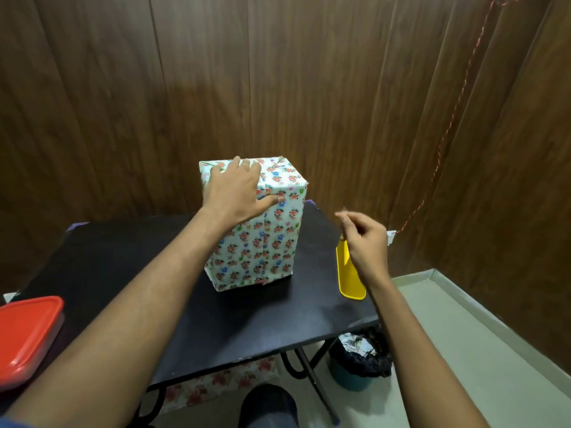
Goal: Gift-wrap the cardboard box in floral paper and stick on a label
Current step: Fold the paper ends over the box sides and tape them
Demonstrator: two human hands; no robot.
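Floral-wrapped box (262, 242) upright on table (123, 273)

Black folding table (234, 329) — floral-wrapped box (272, 242) stands upright near its far edge, yellow plastic tray (347, 279) lies at the right edge, red-lidded container (27, 338) sits at the near-left corner.

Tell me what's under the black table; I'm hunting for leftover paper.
Floral paper lies beneath the table, beside its legs; the tabletop hides how far it extends.
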